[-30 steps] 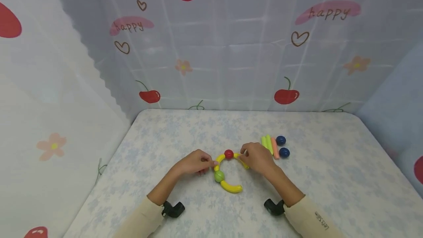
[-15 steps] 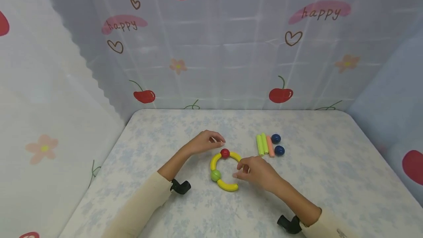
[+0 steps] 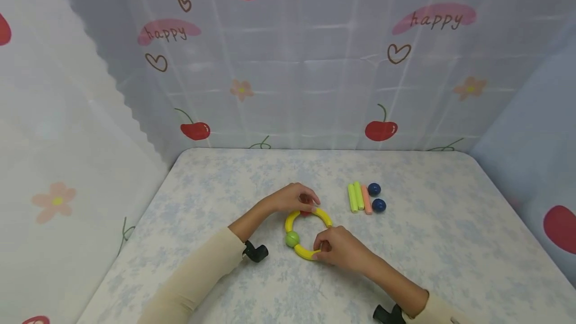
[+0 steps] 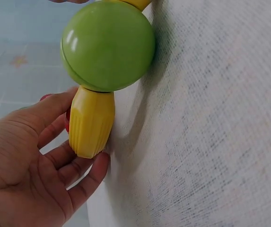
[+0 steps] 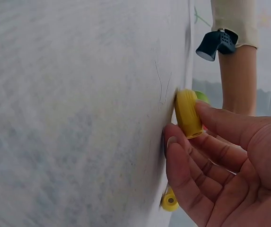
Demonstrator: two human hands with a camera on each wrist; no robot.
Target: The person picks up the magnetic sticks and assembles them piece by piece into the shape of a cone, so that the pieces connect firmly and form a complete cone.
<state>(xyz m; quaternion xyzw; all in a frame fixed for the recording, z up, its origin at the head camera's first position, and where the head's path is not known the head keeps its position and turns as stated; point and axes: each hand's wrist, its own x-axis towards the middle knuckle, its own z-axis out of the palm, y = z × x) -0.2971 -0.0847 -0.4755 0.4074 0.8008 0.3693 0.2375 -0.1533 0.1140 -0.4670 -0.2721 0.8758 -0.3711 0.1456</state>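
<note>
Right wrist — yellow piece (image 5: 187, 114) against thumb (image 5: 227, 124).

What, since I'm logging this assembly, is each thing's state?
red ball, partly hidden
left hand, at the red ball; contact unclear
right hand, pinching the lower yellow arc
ring, unclosed
green ball, joined into the ring
lime sticks, lying side by side
orange stick, lying beside them
blue balls, unattached

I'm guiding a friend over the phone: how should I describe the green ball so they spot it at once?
On the table, find the curved yellow pieces making an open ring. The green ball sits at its left, joining two pieces, unlike the two dark blue balls lying apart.
</note>
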